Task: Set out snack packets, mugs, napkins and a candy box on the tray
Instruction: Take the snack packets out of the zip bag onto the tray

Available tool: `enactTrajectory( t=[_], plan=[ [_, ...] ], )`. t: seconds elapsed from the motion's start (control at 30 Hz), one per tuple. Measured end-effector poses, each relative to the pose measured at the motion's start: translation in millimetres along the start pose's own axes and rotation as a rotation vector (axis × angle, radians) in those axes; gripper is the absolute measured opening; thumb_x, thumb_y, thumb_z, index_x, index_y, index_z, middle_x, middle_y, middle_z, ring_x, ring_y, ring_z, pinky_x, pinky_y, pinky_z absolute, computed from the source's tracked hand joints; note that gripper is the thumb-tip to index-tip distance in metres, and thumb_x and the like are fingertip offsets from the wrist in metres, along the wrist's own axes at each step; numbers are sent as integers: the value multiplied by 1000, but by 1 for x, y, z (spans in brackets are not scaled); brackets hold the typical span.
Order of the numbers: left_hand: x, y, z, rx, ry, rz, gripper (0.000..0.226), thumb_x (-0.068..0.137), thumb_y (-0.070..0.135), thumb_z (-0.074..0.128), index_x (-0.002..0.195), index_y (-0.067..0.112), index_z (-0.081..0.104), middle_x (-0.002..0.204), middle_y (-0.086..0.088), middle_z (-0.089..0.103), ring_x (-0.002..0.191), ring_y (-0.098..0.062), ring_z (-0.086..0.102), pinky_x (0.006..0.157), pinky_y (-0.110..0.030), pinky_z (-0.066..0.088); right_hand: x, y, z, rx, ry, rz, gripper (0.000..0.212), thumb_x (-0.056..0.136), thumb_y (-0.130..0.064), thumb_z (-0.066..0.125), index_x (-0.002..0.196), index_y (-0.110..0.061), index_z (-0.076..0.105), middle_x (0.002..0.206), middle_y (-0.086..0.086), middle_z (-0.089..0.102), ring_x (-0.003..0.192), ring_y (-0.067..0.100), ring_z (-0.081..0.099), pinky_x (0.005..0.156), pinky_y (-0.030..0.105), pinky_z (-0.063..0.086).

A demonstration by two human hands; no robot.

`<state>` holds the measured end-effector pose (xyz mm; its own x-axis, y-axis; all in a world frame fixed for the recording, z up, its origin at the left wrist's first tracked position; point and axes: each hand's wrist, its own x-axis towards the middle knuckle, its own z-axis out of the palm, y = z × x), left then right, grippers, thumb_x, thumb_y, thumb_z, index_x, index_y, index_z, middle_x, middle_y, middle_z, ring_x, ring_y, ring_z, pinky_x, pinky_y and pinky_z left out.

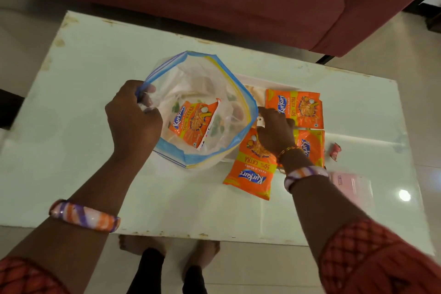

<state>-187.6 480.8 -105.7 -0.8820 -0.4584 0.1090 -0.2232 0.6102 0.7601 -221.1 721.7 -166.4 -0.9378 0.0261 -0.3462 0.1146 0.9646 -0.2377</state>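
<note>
Step in hand: unpacking the snack packets. My left hand point(133, 112) is clamped on the near-left rim of the clear zip bag point(202, 79), pinching the blue seal strip and holding the mouth wide. My right hand point(274, 129) rests over the packets at the bag's right edge, fingers curled downward; whether they are closed on anything I cannot tell, as the back of the hand covers them.

Location of task items: one orange packet in the bag point(193, 124) lies tilted inside, with a thin white item standing against its right side. Three more are out: a far packet point(303, 107), a near packet point(250, 169) lying upside down to me and reaching off toward the near edge, and a right packet point(312, 148) partly under my wrist. The tray point(262, 79) shows only as a pale rim beyond the bag and behind the far packet.

Judgement: the task is at an early stage. The next move calls for the right hand to enter the open mouth and lift out the remaining packet while the left keeps the rim held apart.

Hard to make out: pale rounded shapes inside the bag may be mugs or napkins, but the plastic blurs them. How much of the tray lies beneath the bag and packets is hidden. A small red wrapper point(335, 150) and a pinkish pouch point(350, 184) lie on the tabletop point(95, 174) to the right; neither is legible. No candy box is identifiable.
</note>
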Motion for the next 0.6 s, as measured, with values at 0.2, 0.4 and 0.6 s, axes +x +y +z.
enactTrajectory(
  t=[0.2,0.4,0.6],
  plan=[
    [-1,-4,8,-4,6,-22,33,69,-12,46,98,-3,61,85,-2,56,71,-20,51,56,8,28,-92,-28,62,264,485,317,43,81,-25,50,121,-9,43,132,17,50,125,37,43,101,52,29],
    [-2,-3,11,6,-7,11,33,69,-11,44,96,-3,61,88,-7,62,72,-20,51,59,-3,32,-109,-20,98,48,221,189,75,62,-37,68,126,-11,39,139,17,45,128,42,40,94,60,36],
    [-6,-4,14,34,-5,9,30,73,-9,45,98,-3,61,97,-19,68,73,-19,50,63,-10,28,-89,-29,79,-15,226,76,71,48,-17,63,117,-8,51,133,21,50,124,40,39,86,55,45]
  ],
)
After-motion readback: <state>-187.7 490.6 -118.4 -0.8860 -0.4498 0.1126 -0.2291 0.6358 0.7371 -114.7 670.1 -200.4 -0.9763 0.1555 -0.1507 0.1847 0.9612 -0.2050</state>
